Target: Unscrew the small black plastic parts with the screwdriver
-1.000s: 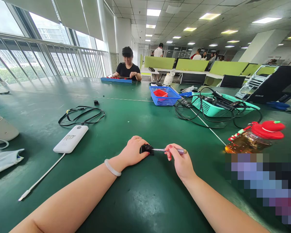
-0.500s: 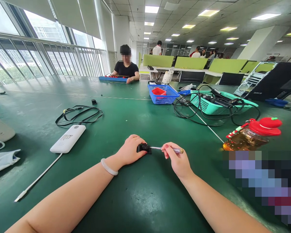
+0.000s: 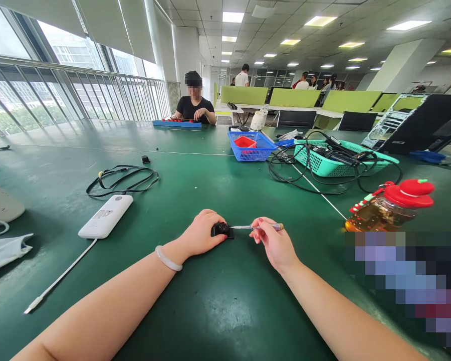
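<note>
On the green table [image 3: 218,185], my left hand [image 3: 204,231] grips a small black part [image 3: 222,229], its thumb and fingers closed around the left side. A thin screwdriver [image 3: 244,227] with a metal shaft lies nearly level, its tip touching the part's right side. My right hand [image 3: 270,240] pinches the screwdriver near its handle. The part's fine details are too small to make out.
A white power bank [image 3: 105,216] with a cable and a looped black cord lie left. Beyond are a blue basket [image 3: 252,153], a teal basket [image 3: 315,164] with cables, and a red-lidded bottle [image 3: 383,213]. A person [image 3: 195,103] sits across the table.
My left hand stays on the black part. The screwdriver's handle end has risen slightly and my right fingers have shifted on it. The person opposite has raised a hand over the blue tray.
</note>
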`<state>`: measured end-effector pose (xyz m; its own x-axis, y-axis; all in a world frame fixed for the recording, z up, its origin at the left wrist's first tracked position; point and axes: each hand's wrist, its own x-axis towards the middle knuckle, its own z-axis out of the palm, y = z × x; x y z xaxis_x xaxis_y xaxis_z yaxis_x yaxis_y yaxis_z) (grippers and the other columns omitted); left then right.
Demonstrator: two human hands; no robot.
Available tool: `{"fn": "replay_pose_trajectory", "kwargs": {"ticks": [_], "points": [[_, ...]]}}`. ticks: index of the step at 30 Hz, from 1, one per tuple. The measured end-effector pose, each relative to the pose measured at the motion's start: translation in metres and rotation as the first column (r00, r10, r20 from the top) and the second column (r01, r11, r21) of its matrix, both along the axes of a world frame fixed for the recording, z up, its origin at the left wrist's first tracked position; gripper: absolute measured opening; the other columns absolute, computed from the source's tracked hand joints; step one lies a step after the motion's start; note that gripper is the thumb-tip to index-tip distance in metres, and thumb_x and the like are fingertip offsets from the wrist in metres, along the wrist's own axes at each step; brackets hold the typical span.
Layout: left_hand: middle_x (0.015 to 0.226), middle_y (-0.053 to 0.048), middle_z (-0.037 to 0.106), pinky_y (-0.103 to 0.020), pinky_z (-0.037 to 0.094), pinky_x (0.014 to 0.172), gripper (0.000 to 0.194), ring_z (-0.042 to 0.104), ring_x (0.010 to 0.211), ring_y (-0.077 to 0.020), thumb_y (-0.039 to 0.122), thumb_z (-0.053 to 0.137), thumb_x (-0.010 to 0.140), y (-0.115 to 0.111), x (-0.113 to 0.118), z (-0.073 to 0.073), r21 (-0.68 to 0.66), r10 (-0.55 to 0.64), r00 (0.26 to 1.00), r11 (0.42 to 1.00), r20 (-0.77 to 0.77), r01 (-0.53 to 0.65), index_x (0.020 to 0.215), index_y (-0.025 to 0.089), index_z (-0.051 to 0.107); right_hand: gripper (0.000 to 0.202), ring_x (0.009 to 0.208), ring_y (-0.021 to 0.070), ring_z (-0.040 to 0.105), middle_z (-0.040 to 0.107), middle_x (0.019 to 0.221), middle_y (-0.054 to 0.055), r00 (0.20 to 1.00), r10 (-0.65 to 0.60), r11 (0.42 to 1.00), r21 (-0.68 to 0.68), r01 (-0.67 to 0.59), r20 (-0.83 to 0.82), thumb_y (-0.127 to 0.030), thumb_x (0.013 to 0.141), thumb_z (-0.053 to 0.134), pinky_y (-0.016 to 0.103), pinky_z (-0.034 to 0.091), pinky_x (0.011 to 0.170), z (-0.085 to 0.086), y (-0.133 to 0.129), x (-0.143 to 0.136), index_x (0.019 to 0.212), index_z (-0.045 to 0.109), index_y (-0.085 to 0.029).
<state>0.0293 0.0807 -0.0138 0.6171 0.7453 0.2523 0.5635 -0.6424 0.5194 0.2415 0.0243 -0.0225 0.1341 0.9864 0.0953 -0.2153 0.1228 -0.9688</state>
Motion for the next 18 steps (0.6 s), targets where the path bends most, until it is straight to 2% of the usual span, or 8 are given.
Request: {"fn": "replay_pose_trajectory", "kwargs": {"ticks": [9,18], "points": [[0.108,-0.006,0.068,-0.046,0.042,0.104,0.026,0.050,0.120,-0.0282,0.026,0.068,0.074,-0.0046,-0.0005,0.0047,-0.011,-0.092,0.996,0.996,0.011,0.092,0.100,0.022,0.063,0.031,0.046,0.0089,0.041,0.044,0.045,-0.005,0.989,-0.038,0.998,-0.060,0.029,-0.140,-0.046,0.073,0.069,0.028,0.046,0.061,0.0001,0.0011,0.0007,0.060,0.063,-0.019],[0.110,-0.005,0.068,-0.046,0.040,0.105,0.028,0.047,0.124,-0.0286,0.027,0.068,0.075,-0.0057,0.0006,0.0036,0.006,-0.150,0.989,0.989,-0.003,0.150,0.102,0.022,0.063,0.034,0.044,0.0087,0.039,0.040,0.041,-0.006,0.991,-0.108,0.994,-0.029,0.106,-0.083,-0.046,0.075,0.066,0.027,0.044,0.058,0.0014,0.0006,0.0002,0.056,0.060,-0.019]]}}
